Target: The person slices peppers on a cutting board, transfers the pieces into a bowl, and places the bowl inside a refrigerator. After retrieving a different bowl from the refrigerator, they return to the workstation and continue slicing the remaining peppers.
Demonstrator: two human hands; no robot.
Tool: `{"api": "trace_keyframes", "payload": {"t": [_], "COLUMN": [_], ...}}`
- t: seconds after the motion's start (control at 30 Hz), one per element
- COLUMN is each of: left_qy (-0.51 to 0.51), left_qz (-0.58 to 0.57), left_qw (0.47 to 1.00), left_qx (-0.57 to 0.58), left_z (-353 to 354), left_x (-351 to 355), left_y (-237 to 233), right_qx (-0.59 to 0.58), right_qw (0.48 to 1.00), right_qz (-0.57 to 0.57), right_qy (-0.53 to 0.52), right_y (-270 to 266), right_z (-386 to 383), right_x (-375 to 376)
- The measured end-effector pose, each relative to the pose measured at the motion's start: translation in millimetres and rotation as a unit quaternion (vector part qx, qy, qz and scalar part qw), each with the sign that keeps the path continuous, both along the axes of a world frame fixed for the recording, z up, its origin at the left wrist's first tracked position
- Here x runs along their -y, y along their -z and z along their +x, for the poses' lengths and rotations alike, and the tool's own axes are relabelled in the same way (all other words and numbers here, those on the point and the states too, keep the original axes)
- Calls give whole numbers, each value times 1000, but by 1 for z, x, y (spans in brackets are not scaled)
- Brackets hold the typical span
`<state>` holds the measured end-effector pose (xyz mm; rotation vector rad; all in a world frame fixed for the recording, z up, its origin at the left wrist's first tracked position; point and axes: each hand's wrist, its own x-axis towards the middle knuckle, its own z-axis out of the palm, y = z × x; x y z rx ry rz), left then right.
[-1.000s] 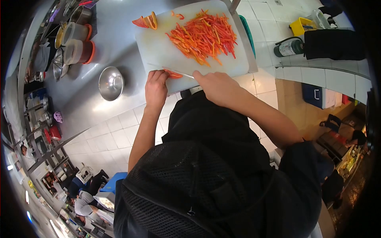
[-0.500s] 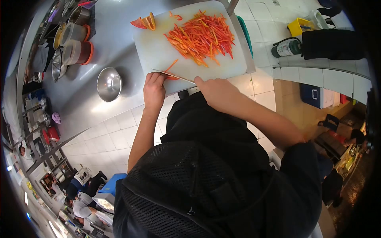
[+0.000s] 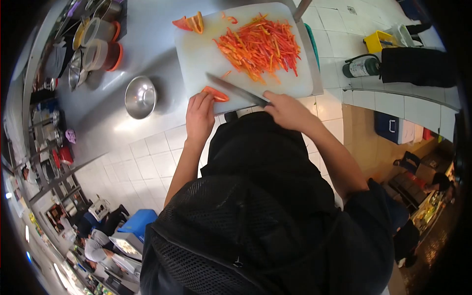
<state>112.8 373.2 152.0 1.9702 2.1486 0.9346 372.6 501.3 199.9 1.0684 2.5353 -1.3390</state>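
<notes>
My right hand (image 3: 287, 112) is closed round the handle of a kitchen knife (image 3: 238, 90), whose blade points up and left over the near part of a white cutting board (image 3: 196, 64). By the near edge of the board, my left hand (image 3: 200, 115) has its fingers bent together on the end of a red bell pepper piece (image 3: 217, 94). The blade is apart from those fingers. A thin pepper strip (image 3: 226, 74) lies just beyond the knife. Farther up the board is a heap of red and orange pepper strips (image 3: 260, 46), with an uncut pepper wedge (image 3: 191, 22) at the far left corner.
Left of the board, a steel bowl (image 3: 141, 98) stands on the metal counter (image 3: 157, 54). Plastic tubs (image 3: 102, 55) and other bowls line the counter's far left. A fire extinguisher (image 3: 361, 68) is at the right. Other people (image 3: 96, 246) are at lower left.
The knife has lifted away from my left fingers and swung to the right, its blade face now showing. More of the red pepper piece shows. The whole view has shifted slightly.
</notes>
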Motion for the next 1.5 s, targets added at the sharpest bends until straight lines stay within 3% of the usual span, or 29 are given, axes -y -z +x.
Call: {"api": "trace_keyframes", "payload": {"t": [0.17, 0.37, 0.47, 0.6, 0.67, 0.87, 1.0, 1.17, 1.3, 1.37, 1.5], "left_qy": [-21, -43, -50, -50, -47, -48, -53, -68, -61, -57, -55], "left_qz": [-19, -64, -63, -91, -86, -81, -61, -58, -67, -59, -61], "left_qw": [999, 996, 996, 994, 994, 994, 996, 995, 995, 995, 995], "left_qx": [34, 42, 39, 47, 45, 47, 49, 45, 47, 50, 55], "left_z": [2, 3, 0, 4, 3, 3, 4, 7, 4, 2, 0], "left_x": [-8, -12, -15, -15, -15, -15, -14, -11, -11, -13, -10], "left_y": [1, -4, -4, -11, -10, -11, -8, -5, -7, -3, -3], "right_qx": [25, 35, 21, 29, 87, 21, -3, 61, 68, -24, -33], "right_qw": [995, 996, 994, 990, 989, 997, 993, 992, 994, 995, 993], "right_qz": [72, 62, 89, 111, 56, 59, 115, 46, 41, 81, 101], "right_qy": [67, -51, -59, -86, -109, -52, -35, -100, -76, -61, -52], "right_y": [-18, -21, -25, -63, -77, -2, -13, -65, -22, 10, -27], "right_z": [-10, -21, -22, -15, -15, -41, -53, -27, -34, -52, -70], "right_x": [-3, 20, 25, 31, 32, 23, 8, 23, 31, 22, 6]}}
